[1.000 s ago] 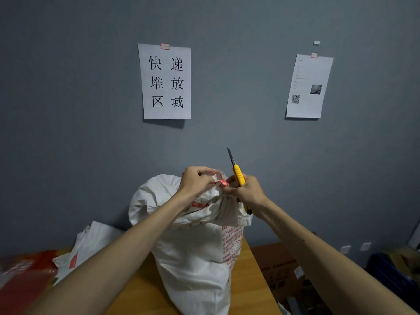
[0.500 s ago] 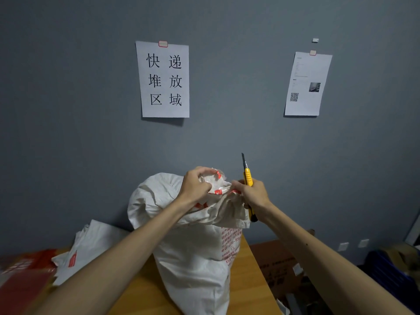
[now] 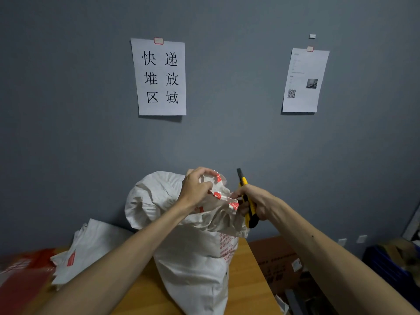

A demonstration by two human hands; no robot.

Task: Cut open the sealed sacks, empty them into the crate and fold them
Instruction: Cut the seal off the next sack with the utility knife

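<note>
A full white woven sack (image 3: 193, 258) with red print stands upright on the wooden table (image 3: 247, 280). Its bunched neck (image 3: 221, 196) carries pieces of red-and-white tape. My left hand (image 3: 195, 189) grips the gathered neck from the left. My right hand (image 3: 254, 201) holds a yellow-and-black utility knife (image 3: 248, 205) just right of the neck, its tip pointing up. The right thumb and fingertips also touch the sack's edge. What the sack contains is hidden.
Flat white sacks (image 3: 91, 248) lie piled on the table's left, beside a red package (image 3: 20, 273). A brown cardboard box (image 3: 279, 264) sits on the floor to the right, with a dark blue crate (image 3: 391, 267) farther right. A grey wall with two paper sheets stands behind.
The knife has shifted right and its blade has drawn back into the handle, from a long exposed blade to a short dark tip. My left hand stays on the neck.
</note>
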